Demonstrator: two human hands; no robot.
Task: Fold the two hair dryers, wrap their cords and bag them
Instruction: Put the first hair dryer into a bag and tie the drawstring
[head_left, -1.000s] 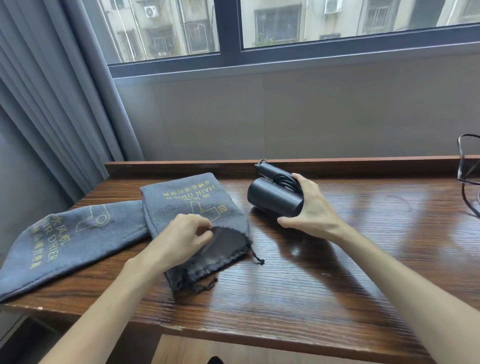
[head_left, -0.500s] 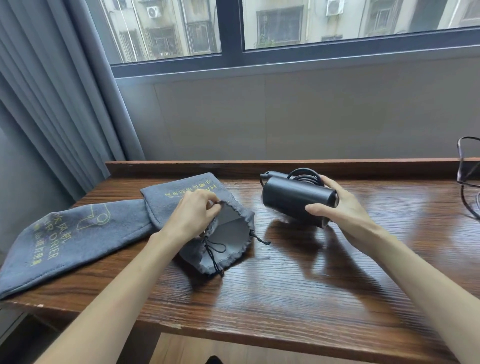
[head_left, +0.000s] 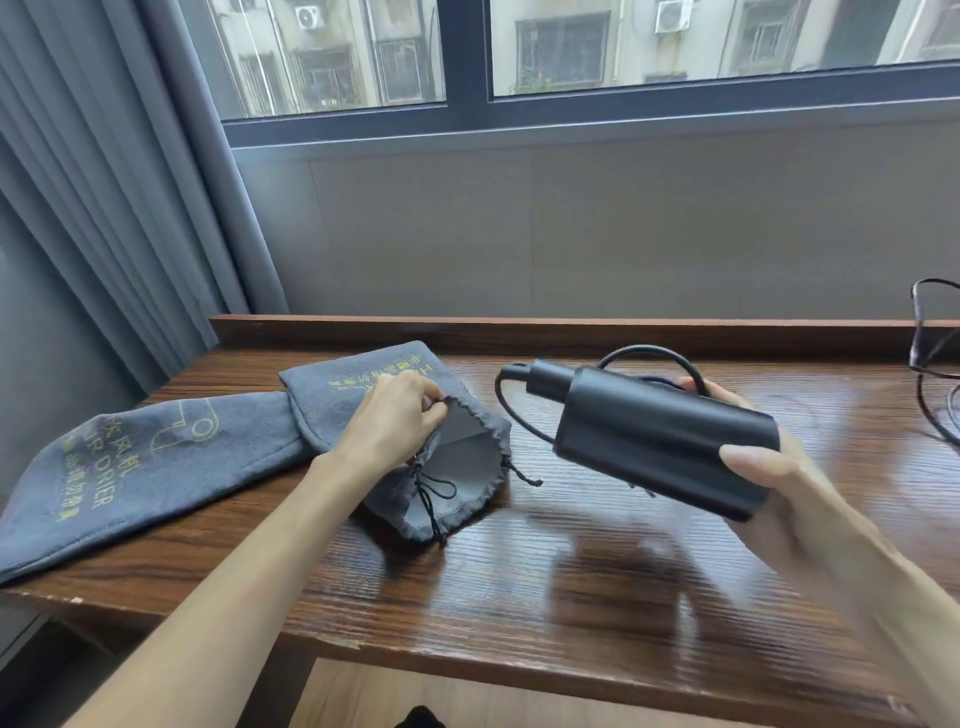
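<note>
The left hand (head_left: 395, 415) pinches the rim of the open grey bag (head_left: 447, 467) lying on the table (head_left: 571, 597). The right hand (head_left: 795, 499) grips the folded black hair dryer (head_left: 660, 441) above the table, just right of the bag's mouth, cord (head_left: 511, 410) looping off it.

Soft daylight from window (head_left: 571, 52) — glare on table (head_left: 597, 597), wide-angle bending at edges.

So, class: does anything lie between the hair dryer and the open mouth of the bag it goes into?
Nothing visible. The right hand holds the hair dryer above bare table, and the left hand pinches the bag mouth open.
</note>
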